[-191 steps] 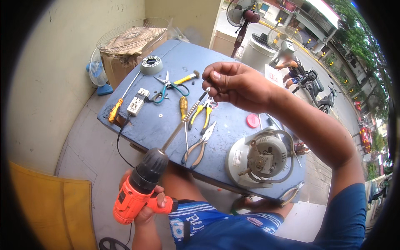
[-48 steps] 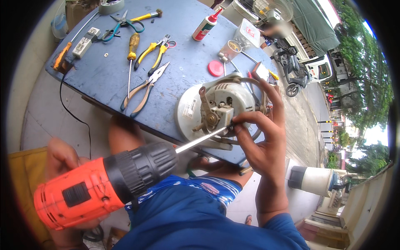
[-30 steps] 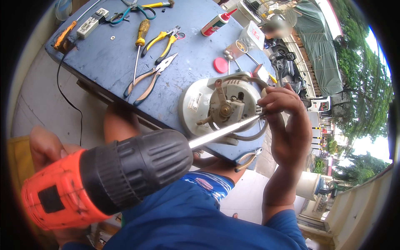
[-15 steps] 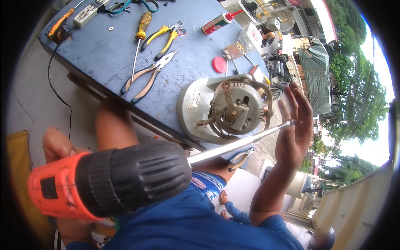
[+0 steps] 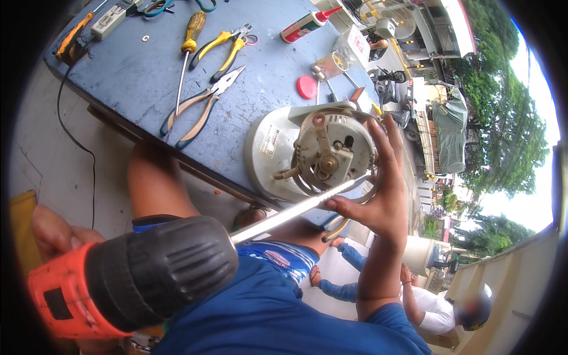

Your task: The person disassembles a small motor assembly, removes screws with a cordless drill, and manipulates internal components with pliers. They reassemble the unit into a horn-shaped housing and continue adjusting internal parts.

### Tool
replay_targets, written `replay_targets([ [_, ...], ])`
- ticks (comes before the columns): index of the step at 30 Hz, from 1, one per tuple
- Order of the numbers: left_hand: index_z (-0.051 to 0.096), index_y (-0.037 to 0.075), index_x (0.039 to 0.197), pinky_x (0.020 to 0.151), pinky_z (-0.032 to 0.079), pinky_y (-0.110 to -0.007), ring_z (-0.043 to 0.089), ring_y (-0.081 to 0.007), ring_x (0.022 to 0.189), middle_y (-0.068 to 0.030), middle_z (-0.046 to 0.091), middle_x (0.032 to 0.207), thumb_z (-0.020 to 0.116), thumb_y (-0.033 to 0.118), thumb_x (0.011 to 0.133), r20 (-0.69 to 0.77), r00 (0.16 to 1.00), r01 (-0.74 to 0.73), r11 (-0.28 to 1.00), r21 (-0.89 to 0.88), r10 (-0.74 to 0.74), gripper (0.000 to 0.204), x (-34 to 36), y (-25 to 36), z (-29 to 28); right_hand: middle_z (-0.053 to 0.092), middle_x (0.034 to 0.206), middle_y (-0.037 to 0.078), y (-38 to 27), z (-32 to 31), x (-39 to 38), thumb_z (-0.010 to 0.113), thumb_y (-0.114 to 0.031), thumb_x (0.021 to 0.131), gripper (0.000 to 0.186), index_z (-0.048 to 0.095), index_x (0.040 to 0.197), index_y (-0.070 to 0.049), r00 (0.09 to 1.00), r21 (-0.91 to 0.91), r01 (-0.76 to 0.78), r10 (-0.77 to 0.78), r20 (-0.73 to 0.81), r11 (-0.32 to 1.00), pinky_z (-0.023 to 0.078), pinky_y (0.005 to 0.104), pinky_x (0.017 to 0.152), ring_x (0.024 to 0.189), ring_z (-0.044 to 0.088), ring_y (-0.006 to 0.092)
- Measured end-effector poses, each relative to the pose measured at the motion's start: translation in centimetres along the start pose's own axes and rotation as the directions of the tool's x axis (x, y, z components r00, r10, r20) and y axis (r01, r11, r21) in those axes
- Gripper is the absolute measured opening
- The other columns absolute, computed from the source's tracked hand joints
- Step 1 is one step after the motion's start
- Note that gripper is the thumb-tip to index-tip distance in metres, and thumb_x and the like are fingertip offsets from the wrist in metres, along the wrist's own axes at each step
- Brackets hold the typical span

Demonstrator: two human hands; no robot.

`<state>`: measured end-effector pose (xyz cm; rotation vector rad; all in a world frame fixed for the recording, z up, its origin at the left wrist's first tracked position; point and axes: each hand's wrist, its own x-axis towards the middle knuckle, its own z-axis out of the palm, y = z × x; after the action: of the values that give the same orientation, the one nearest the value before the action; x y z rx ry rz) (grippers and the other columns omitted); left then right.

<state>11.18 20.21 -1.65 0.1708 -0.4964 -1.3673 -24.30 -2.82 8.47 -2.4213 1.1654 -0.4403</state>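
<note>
My left hand (image 5: pixel 53 231) is closed round an orange and black power drill (image 5: pixel 136 275), mostly hidden behind its body. A long silver bit (image 5: pixel 284 216) extends from the chuck to the lower right side of an old electric fan's motor (image 5: pixel 331 148). My right hand (image 5: pixel 381 189) curves round the right side of that motor, thumb in front near the bit and fingers behind the rim. The motor sits tilted on its pale grey fan base (image 5: pixel 260 154) at the table's near edge. Whether the bit's tip touches the housing, I cannot tell.
On the blue table (image 5: pixel 148 77) lie a yellow-handled screwdriver (image 5: pixel 192 35), yellow cutters (image 5: pixel 222 50), long-nose pliers (image 5: pixel 204 106), a glue bottle (image 5: pixel 307 26) and a red lid (image 5: pixel 306 87). A power strip (image 5: pixel 112 21) trails a cord. Another person (image 5: pixel 438 310) is at lower right.
My right hand has come left and down from the bit's tip onto the motor's rim. The drill has shifted left and slightly down, its bit now meeting the motor's side in view.
</note>
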Motion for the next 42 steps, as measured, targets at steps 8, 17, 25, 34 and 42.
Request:
replay_targets([
  [8, 0.034, 0.005, 0.127, 0.078, 0.063, -0.038, 0.071, -0.0327, 0.11, -0.0287, 0.063, 0.131, 0.07, 0.033, 0.101, 0.014, 0.999, 0.031, 0.999, -0.005, -0.031, 0.053, 0.3, 0.1, 0.7, 0.046, 0.162, 0.021, 0.5, 0.8, 0.5, 0.095, -0.024, 0.061, 0.094, 0.062, 0.148, -0.011, 0.999, 0.009, 0.045, -0.045, -0.024, 0.999, 0.054, 0.0492, 0.114, 0.146, 0.055, 0.0381],
  [17, 0.036, 0.004, 0.131, 0.082, 0.061, -0.037, 0.069, -0.0307, 0.113, -0.0261, 0.062, 0.132, 0.067, 0.034, 0.103, 0.053, 0.994, 0.099, 0.985, -0.141, -0.092, 0.052, 0.6, -0.7, 1.6, 0.055, 0.152, 0.019, 1.2, 1.2, 0.3, 0.09, -0.023, 0.063, 0.089, 0.061, 0.146, -0.008, 0.996, 0.09, 0.066, -0.06, -0.067, 0.994, 0.053, 0.048, 0.113, 0.141, 0.059, 0.0367],
  [25, 0.037, 0.003, 0.134, 0.086, 0.059, -0.036, 0.067, -0.029, 0.115, -0.0238, 0.061, 0.134, 0.065, 0.034, 0.104, 0.136, 0.98, 0.199, 0.78, -0.594, -0.147, 0.052, 1.0, 0.0, 3.2, 0.056, 0.15, 0.02, 1.2, 0.9, 0.4, 0.089, -0.028, 0.066, 0.086, 0.061, 0.145, -0.009, 0.996, 0.006, 0.07, -0.07, -0.052, 0.998, 0.053, 0.0486, 0.112, 0.137, 0.061, 0.0384],
  [34, 0.039, 0.001, 0.138, 0.089, 0.058, -0.035, 0.065, -0.027, 0.118, -0.0212, 0.06, 0.135, 0.062, 0.035, 0.106, -0.081, 0.965, -0.251, -0.798, -0.548, -0.248, 0.052, 1.3, 1.5, 7.1, 0.056, 0.15, 0.02, 1.4, 1.0, 0.2, 0.086, -0.024, 0.066, 0.086, 0.063, 0.147, -0.011, 0.992, 0.028, 0.105, -0.103, -0.074, 0.994, 0.052, 0.049, 0.114, 0.139, 0.06, 0.0385],
  [42, 0.04, 0.0, 0.141, 0.093, 0.056, -0.034, 0.063, -0.0253, 0.12, -0.0188, 0.059, 0.136, 0.059, 0.035, 0.107, -0.216, 0.937, -0.339, -0.864, -0.373, -0.274, 0.052, 1.2, 2.0, 8.6, 0.056, 0.149, 0.019, 1.6, 1.0, 0.3, 0.085, -0.023, 0.065, 0.085, 0.064, 0.146, -0.013, 0.993, 0.069, 0.102, -0.097, -0.074, 0.992, 0.052, 0.0493, 0.114, 0.139, 0.06, 0.0385],
])
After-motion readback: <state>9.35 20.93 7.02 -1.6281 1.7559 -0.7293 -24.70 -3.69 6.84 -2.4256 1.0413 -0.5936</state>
